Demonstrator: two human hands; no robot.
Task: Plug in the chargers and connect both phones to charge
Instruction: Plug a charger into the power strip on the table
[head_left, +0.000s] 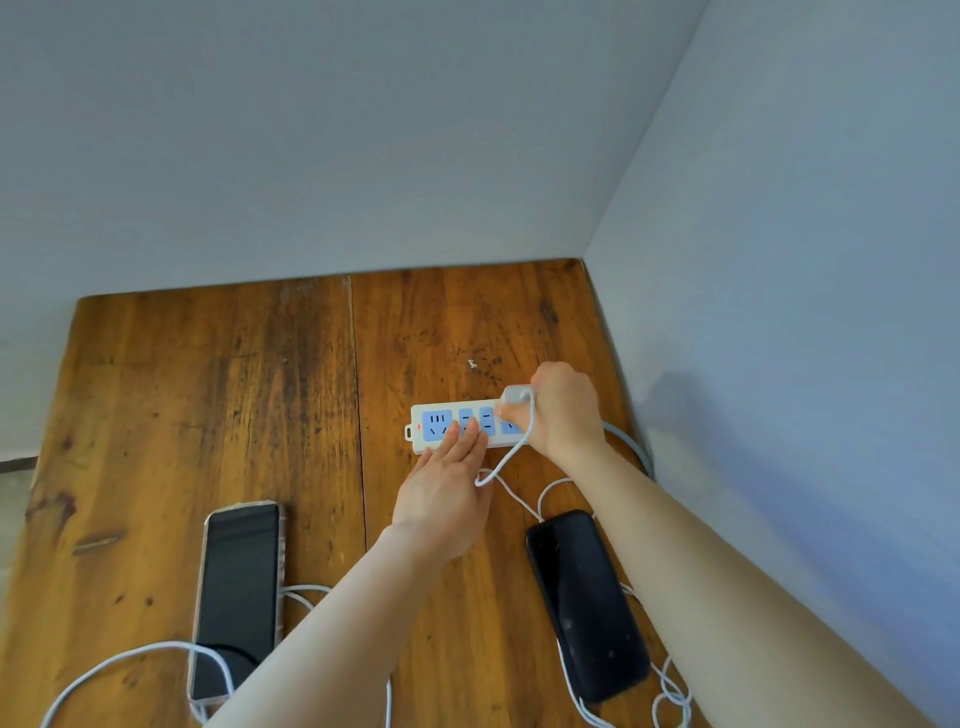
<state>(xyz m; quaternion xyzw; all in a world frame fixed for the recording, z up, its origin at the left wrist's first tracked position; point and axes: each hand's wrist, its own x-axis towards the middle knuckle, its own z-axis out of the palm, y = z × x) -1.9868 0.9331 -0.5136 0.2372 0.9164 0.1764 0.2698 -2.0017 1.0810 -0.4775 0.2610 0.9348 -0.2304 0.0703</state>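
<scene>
A white power strip (435, 427) with blue sockets lies on the wooden table (218, 395). My left hand (447, 493) rests flat on its near edge, fingers apart. My right hand (563, 410) grips a white charger plug (516, 394) over the strip's right end. The plug's white cable (511, 452) loops down toward a black phone (584, 603) lying screen up on the right. A second phone (236, 587) with a light case lies on the left, another white cable (130, 657) curling by its near end.
Grey walls close the table at the back and right, meeting in a corner behind the strip. The strip's own grey cord (631, 441) runs off right along the wall. The table's left edge (39, 483) drops to the floor.
</scene>
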